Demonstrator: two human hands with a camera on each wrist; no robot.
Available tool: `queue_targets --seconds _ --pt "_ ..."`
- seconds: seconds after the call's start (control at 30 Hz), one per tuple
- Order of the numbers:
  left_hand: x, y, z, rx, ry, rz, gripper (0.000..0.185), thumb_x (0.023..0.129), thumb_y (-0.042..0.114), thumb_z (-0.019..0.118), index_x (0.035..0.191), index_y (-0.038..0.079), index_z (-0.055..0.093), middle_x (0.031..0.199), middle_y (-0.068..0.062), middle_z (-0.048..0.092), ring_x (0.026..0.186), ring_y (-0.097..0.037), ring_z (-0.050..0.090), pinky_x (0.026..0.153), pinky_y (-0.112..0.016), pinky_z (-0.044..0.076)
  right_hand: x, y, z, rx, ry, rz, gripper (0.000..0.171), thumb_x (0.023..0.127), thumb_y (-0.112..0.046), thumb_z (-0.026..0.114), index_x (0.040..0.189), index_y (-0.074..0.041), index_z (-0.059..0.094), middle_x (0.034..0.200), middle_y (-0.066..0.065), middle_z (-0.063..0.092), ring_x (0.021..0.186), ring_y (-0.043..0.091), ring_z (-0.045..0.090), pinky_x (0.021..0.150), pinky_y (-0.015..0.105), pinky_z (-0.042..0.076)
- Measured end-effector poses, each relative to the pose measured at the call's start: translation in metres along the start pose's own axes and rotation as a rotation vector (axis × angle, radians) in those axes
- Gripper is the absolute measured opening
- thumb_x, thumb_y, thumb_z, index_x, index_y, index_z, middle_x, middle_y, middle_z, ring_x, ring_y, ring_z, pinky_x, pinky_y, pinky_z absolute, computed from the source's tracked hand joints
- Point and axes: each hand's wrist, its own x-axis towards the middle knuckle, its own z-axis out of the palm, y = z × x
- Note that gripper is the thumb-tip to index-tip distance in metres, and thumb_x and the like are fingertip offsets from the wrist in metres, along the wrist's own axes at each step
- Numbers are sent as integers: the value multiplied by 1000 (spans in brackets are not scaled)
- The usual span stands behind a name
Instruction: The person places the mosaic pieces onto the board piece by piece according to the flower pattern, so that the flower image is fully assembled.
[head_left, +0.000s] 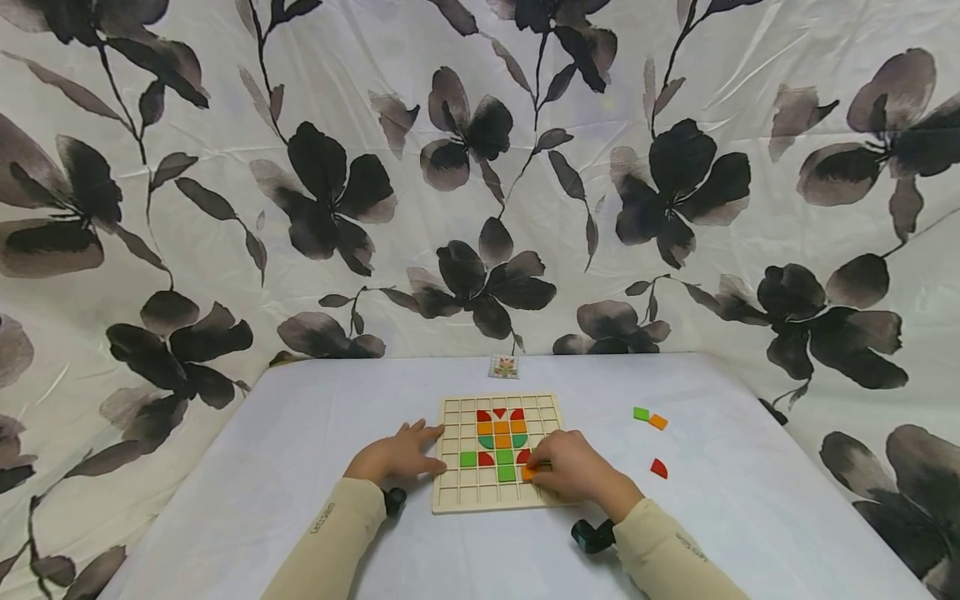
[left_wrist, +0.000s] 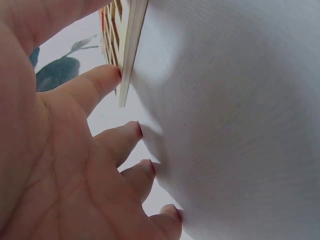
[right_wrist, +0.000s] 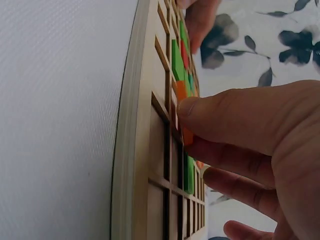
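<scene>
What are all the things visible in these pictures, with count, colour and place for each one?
wooden grid board: one, pale wood, on the table between the hands.
tiles in the board: red, orange and green, in the middle cells; exact count unclear.
orange tile: one, pinched by the right hand over the board.
loose tiles: three, green, orange and red, on the table right of the board.
small card: one, patterned, at the table's far edge.
table: one, white cloth cover.
floral cloth: white with dark flowers, behind.
left hand: fingers touch the board's left edge.
right hand: holds the orange tile.
</scene>
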Motion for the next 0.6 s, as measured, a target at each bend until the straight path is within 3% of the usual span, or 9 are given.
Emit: queue_targets --seconds 0.6 --pt "3 -2 1 13 -20 -6 77 85 43 69 150 18 37 160 -19 23 147 -47 12 112 -69 18 4 -4 2 -58 24 -57 7 86 -27 73 87 -24 79 92 -14 72 93 12 59 82 37 45"
